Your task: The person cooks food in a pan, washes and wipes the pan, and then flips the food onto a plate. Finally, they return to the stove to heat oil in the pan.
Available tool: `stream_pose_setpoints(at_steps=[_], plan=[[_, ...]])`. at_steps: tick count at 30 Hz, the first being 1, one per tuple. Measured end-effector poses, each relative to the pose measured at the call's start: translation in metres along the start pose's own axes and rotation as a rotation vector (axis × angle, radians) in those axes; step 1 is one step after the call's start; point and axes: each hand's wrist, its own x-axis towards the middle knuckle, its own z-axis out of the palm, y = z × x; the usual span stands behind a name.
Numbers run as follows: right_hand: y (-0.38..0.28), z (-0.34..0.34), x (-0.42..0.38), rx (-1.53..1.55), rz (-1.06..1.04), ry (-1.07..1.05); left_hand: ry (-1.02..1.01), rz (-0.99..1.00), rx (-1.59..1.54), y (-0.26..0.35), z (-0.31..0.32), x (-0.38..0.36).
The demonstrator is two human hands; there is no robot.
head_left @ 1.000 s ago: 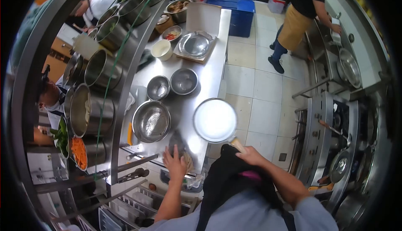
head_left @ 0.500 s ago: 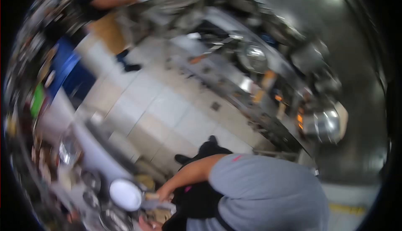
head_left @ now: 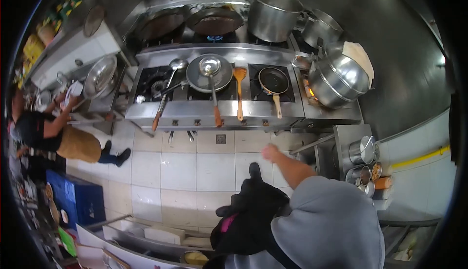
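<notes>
My right hand (head_left: 269, 152) is out in front of my body over the tiled floor, at the end of a bare forearm. It is blurred, and its finger pose cannot be made out. No object shows in it. The nearest thing is the front edge of the steel stove (head_left: 287, 122). On this stove are a small frying pan (head_left: 273, 80) with a pale handle, a wooden spatula (head_left: 239, 75) and a large pan (head_left: 196, 74) with a ladle (head_left: 210, 67) across it. My left hand is outside the view.
Tall pots (head_left: 274, 18) and wide pans stand on the back burners. A round steel steamer (head_left: 340, 76) is beside a flame at the right. Containers fill a side shelf (head_left: 347, 137). Another person (head_left: 44, 128) works at the left, near a blue bin (head_left: 80, 198).
The view has swung from the counter side to face the stove. My right hand has left the handle of the white pan and reaches forward. My left hand and that pan have gone from view.
</notes>
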Motion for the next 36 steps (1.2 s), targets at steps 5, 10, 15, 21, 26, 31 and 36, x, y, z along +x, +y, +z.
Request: stream_pose_setpoints(at_steps=[5,10,15,21,26,31,36], plan=[[-0.161,-0.092,0.022,0.471,0.585,0.908,-0.504,-0.03,-0.387,-0.069,0.149,-0.037],[-0.183,-0.121,0.082,0.63,0.502,0.771,-1.291,0.422,0.28,-0.013,0.229,-0.113],[-0.174,-0.141,0.087,-0.002,0.36,0.801,-1.314,0.535,0.304,0.017,0.264,-0.098],[-0.18,-0.145,0.06,-0.471,0.242,0.852,-1.345,0.637,0.306,0.024,0.277,-0.073],[-0.174,-0.15,0.059,-0.411,0.276,0.842,-1.359,0.7,0.28,0.003,0.299,-0.064],[-0.211,-0.138,0.04,0.415,0.38,0.592,-1.29,-0.26,-0.214,0.084,0.3,-0.05],[-0.198,-0.131,0.044,0.211,0.377,0.651,-1.347,-0.064,-0.153,0.113,0.3,-0.057]])
